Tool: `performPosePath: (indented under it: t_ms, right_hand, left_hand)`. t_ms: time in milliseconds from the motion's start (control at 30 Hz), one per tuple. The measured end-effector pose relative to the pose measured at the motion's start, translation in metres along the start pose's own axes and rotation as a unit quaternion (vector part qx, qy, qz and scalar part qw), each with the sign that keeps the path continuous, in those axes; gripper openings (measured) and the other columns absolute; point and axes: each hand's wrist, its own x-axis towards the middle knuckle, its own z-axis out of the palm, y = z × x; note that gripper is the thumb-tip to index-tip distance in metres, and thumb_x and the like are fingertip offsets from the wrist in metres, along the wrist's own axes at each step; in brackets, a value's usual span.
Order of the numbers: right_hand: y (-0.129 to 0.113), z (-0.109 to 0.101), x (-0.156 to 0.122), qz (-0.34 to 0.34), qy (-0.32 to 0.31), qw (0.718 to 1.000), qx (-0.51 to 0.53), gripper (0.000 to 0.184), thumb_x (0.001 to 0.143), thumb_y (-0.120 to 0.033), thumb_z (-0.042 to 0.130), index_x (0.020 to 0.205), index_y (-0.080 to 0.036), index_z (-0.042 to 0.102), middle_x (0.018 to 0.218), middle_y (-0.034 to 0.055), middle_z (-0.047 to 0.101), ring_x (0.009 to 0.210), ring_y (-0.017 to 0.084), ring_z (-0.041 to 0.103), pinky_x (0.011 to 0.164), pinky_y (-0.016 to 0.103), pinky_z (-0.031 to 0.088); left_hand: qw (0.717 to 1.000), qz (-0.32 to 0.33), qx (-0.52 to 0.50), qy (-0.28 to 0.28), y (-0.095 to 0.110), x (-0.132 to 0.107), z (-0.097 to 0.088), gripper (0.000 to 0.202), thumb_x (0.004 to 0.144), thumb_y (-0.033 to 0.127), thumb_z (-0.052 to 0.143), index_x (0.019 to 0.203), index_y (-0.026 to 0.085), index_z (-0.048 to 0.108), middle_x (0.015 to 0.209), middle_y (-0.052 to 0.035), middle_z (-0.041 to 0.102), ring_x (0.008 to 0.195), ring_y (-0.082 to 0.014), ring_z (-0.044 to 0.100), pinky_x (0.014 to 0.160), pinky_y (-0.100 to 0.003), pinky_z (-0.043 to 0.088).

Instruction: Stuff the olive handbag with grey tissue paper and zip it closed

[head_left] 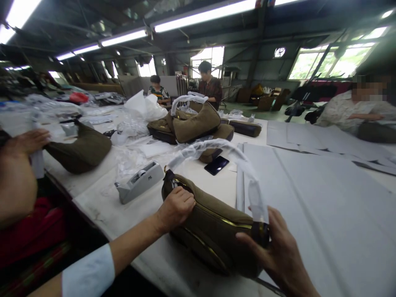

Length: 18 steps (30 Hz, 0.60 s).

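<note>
Head view, 1 frame. Long white worktable (198, 181) in a factory hall, strip lights overhead.

Left hand (175, 208): fingers curled over the near end of an olive-brown handbag (213, 229), gripping its top edge by the gold zipper (213, 212). White cuff on that forearm.

Right hand (280, 255): clasped on the opposite end of the same handbag, thumb and fingers pinching where the handle joins the body. Both hands are grasping the bag.

The handbag lies on its side at the near edge of the table, between the 2 hands. Its handle (216, 150) arches up, wrapped in clear plastic film.

Just left of the bag: a grey tape dispenser (139, 181), standing on the table, apart from the bag. Beyond the bag: a dark phone (216, 165), flat, screen up. To the right: large sheets of white paper (309, 198) spread over the table.

Mid-table: a pile of similar olive bags (193, 126), one with a wrapped handle. Crumpled plastic wrapping (133, 128) beside it.

Far left: a co-worker's hand (26, 142) resting on another olive bag (82, 150); red clothing below.

Background: 2 people (210, 84) at the far end of the table, 1 person (352, 109) leaning on it at right.
</note>
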Motion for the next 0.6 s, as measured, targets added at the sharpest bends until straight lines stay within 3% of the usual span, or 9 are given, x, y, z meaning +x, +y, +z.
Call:
performPosePath:
  t_ms: [67, 133, 267, 433, 500, 600]
  right_hand:
    - [0.002, 0.014, -0.006, -0.052, -0.016, 0.998, 0.031, 0.023, 0.084, -0.038, 0.058, 0.093, -0.017, 0.052, 0.075, 0.0023, 0.055, 0.064, 0.014, 0.055, 0.055, 0.023, 0.044]
    - [0.005, 0.025, -0.011, -0.071, 0.014, 0.997, 0.029, 0.014, 0.086, -0.030, 0.057, 0.084, -0.018, 0.049, 0.064, -0.0016, 0.048, 0.053, 0.011, 0.048, 0.049, 0.022, 0.039]
    - [0.006, 0.031, -0.017, -0.091, 0.056, 0.994, 0.000, 0.019, 0.087, -0.029, 0.056, 0.075, -0.019, 0.044, 0.058, -0.0038, 0.041, 0.046, 0.009, 0.041, 0.045, 0.023, 0.034]
    - [-0.002, 0.033, -0.017, -0.064, 0.040, 0.997, 0.018, 0.017, 0.090, -0.030, 0.052, 0.078, -0.020, 0.045, 0.059, -0.0038, 0.041, 0.045, 0.009, 0.040, 0.045, 0.022, 0.034]
    - [-0.006, 0.034, -0.014, -0.062, 0.014, 0.998, 0.029, 0.017, 0.090, -0.031, 0.050, 0.080, -0.020, 0.045, 0.060, -0.0032, 0.042, 0.047, 0.010, 0.042, 0.045, 0.022, 0.035]
    - [-0.012, 0.035, -0.007, -0.087, -0.011, 0.996, 0.031, 0.017, 0.089, -0.029, 0.051, 0.078, -0.020, 0.044, 0.060, -0.0030, 0.043, 0.049, 0.010, 0.043, 0.046, 0.021, 0.035]
  left_hand:
    - [0.996, -0.065, 0.018, 0.065, -0.006, -0.002, 0.010, 0.016, 0.089, 0.019, 0.049, 0.076, 0.016, 0.057, 0.091, -0.0038, 0.066, 0.093, -0.0204, 0.057, 0.092, -0.044, 0.037]
    - [0.981, -0.125, 0.036, 0.146, -0.012, -0.007, 0.017, 0.015, 0.086, 0.024, 0.056, 0.073, 0.016, 0.058, 0.104, -0.0057, 0.063, 0.106, -0.0246, 0.053, 0.098, -0.048, 0.035]
    - [0.954, -0.191, 0.074, 0.217, -0.042, -0.019, 0.019, 0.014, 0.084, 0.023, 0.059, 0.074, 0.014, 0.060, 0.107, -0.0127, 0.055, 0.106, -0.0259, 0.050, 0.091, -0.041, 0.046]
    - [0.962, -0.179, 0.090, 0.184, -0.078, -0.025, 0.005, 0.015, 0.088, 0.027, 0.055, 0.079, 0.015, 0.059, 0.112, -0.0114, 0.057, 0.092, -0.0182, 0.059, 0.078, -0.029, 0.052]
    - [0.970, -0.160, 0.097, 0.156, -0.078, -0.023, -0.001, 0.016, 0.088, 0.028, 0.055, 0.077, 0.016, 0.058, 0.110, -0.0091, 0.060, 0.085, -0.0169, 0.061, 0.070, -0.026, 0.052]
    - [0.973, -0.109, 0.149, 0.138, -0.068, -0.019, -0.008, 0.016, 0.084, 0.028, 0.059, 0.073, 0.016, 0.058, 0.102, -0.0108, 0.062, 0.085, -0.0228, 0.061, 0.071, -0.034, 0.051]
